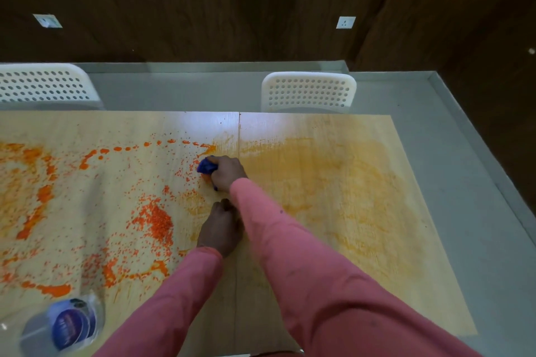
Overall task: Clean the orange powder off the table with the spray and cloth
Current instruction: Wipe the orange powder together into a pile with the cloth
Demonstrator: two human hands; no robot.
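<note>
A light wooden table (pixel 290 313) fills the view. Wet orange powder (pixel 153 220) lies in clumps, drops and trails over its left half. The right half carries a pale orange smear (pixel 342 182). My right hand (pixel 227 172) is closed on a bunched blue cloth (pixel 206 166) and presses it on the table near the centre seam. My left hand (pixel 222 227) rests on the table just nearer to me, fingers curled under, holding nothing that I can see. A clear spray bottle (pixel 69 324) with a blue label stands at the near left edge, blurred.
Two white perforated chairs stand behind the far edge, one at the left (pixel 43 87) and one at the middle right (pixel 309 93). Grey floor (pixel 464 182) runs along the table's right side. A dark wooden wall (pixel 203 3) with sockets is behind.
</note>
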